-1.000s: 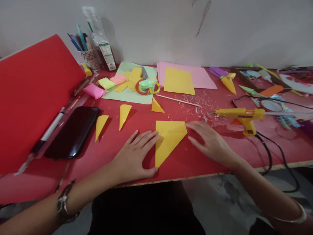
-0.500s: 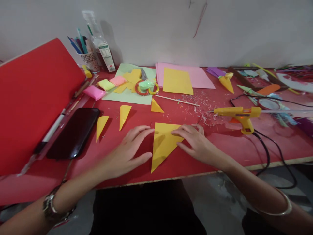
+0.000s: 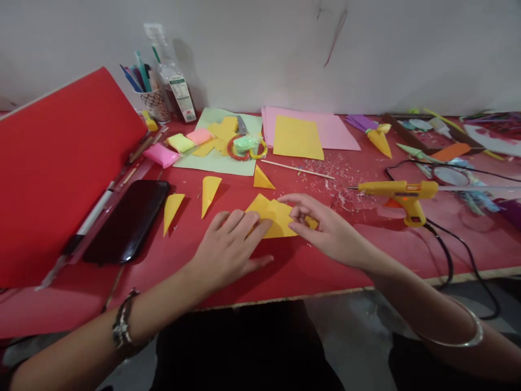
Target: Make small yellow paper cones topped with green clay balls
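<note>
A piece of yellow paper (image 3: 280, 219) lies on the red table in front of me, its straight edge toward me and pointed corners on the far side. My left hand (image 3: 232, 244) rests over its left part, fingers spread and slightly bent, thumb held apart. At the right side of the paper is my right hand (image 3: 321, 225), its index finger stretched out above the sheet and the other fingers curled. It covers part of the right corner. Nearby are three small yellow paper cones, one at the left (image 3: 173, 212), one in the middle (image 3: 210, 194) and one behind the sheet (image 3: 262, 178).
A yellow glue gun (image 3: 401, 190) with its cord lies to the right. On the left are a black phone (image 3: 128, 220) and a red board (image 3: 61, 179). Scissors (image 3: 240, 146), clay packets (image 3: 161, 155), coloured sheets (image 3: 337, 130) and a thin stick (image 3: 297, 169) lie at the back.
The yellow paper has turned, so its long point no longer faces me. My left hand has moved right onto it, and my right hand's fingers have curled more.
</note>
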A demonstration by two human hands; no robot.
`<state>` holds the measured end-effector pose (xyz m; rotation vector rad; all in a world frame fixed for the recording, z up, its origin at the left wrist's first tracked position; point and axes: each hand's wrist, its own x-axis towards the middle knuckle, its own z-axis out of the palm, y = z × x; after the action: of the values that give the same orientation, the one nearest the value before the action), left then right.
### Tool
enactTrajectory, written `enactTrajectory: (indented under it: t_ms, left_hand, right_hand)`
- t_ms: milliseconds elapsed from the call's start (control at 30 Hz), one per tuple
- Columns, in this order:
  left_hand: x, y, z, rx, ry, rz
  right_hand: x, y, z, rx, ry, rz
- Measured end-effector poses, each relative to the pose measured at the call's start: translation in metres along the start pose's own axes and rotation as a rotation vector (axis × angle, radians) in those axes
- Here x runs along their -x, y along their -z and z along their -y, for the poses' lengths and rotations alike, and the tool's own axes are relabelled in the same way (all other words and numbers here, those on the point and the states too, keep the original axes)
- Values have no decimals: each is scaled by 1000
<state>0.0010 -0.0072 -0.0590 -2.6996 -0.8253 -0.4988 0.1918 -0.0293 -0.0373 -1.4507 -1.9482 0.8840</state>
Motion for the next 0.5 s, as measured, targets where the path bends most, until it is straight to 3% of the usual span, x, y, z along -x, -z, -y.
enactTrajectory:
  t_ms: [133,300,400,500]
  left_hand:
    - [-10,3,0,-143,-28,15]
    - [-11,4,13,-206,43,171]
    - [-6,3,22,-102,142,187]
    - [-4,0,26,123,136,152]
  right_hand:
    - [-2,5,13,-42,64,7]
    - [5,25,8,100,263,58]
    - [12,29,-2,233,408,113]
    - [20,19,-9,383,496,76]
